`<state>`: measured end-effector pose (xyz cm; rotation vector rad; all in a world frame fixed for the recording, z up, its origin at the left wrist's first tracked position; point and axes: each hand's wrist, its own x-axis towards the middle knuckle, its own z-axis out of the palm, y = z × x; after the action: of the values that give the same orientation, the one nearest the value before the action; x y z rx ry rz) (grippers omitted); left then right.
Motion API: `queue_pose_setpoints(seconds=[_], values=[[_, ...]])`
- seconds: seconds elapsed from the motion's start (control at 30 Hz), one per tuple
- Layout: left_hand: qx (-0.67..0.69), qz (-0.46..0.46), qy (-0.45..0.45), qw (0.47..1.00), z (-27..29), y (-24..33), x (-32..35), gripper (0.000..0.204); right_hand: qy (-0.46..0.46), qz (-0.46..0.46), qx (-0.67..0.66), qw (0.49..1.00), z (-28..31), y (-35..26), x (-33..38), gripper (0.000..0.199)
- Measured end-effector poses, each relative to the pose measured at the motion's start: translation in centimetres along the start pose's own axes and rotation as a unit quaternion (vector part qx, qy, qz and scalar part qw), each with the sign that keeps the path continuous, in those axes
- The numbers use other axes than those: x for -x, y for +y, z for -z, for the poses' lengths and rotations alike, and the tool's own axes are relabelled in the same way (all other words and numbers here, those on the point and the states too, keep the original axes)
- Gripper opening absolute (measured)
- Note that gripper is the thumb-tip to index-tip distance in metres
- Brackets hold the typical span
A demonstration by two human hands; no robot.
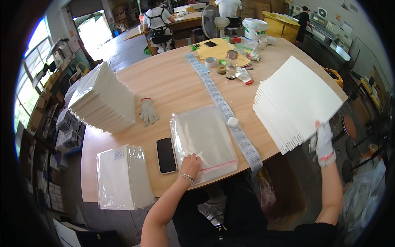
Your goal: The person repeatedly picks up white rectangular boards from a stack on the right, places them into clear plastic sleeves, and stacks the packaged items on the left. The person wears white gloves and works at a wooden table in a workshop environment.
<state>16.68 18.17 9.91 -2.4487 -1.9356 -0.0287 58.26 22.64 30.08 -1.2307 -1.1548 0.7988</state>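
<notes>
My left hand [191, 165], bare with a bracelet at the wrist, rests on a stack of clear plastic bags [205, 133] at the table's near edge. Its fingers lie loosely over the lower left part, beside a pinkish-red strip. At the right, my right hand [324, 142] wears a white glove and grips the near right edge of a white board [304, 94]. That board tops a fanned-out stack, and the fingers beneath its edge are hidden. Left of the bags lies a black phone [166, 155]. A strip of printed labels [218, 96] runs along their right side.
A tall stack of white boards [103, 99] stands at left, with wrapped packs [123, 177] in front. Around them are a loose glove [148, 112] and a small white object [233, 122]. Farther back are a glass bottle [231, 65], tape roll [211, 62], bucket [255, 29] and fan [210, 22].
</notes>
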Motion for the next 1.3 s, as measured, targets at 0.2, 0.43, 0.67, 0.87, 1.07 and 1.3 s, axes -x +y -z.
queue_pose_setpoints(seconds=[0.2,0.43,0.67,0.87,1.07,1.3], values=[[0.017,0.023,-0.037,0.999,-1.1,-1.5,-1.1,0.015,-0.247,-0.139,-0.057,0.957,-1.5,2.8,13.5,0.036],[0.011,0.037,-0.01,0.999,-3.0,-3.0,-0.1,0.015,-0.243,-0.407,-0.263,0.84,-5.2,7.0,21.7,0.024],[0.198,0.114,0.139,0.964,-1.7,-2.0,1.2,0.009,-0.127,-0.519,-0.329,0.779,-6.5,9.6,24.9,0.015],[0.166,0.036,0.122,0.978,-7.3,-1.6,1.1,0.009,-0.135,-0.495,-0.295,0.806,-7.6,9.2,25.5,0.018],[0.683,0.18,0.41,0.577,-1.1,10.2,2.7,0.018,-0.171,-0.511,-0.314,0.782,-7.0,8.4,25.6,0.019],[0.902,0.116,0.134,0.393,-6.4,12.5,3.7,0.023,-0.164,-0.503,-0.263,0.807,-8.2,8.1,25.8,0.014]])
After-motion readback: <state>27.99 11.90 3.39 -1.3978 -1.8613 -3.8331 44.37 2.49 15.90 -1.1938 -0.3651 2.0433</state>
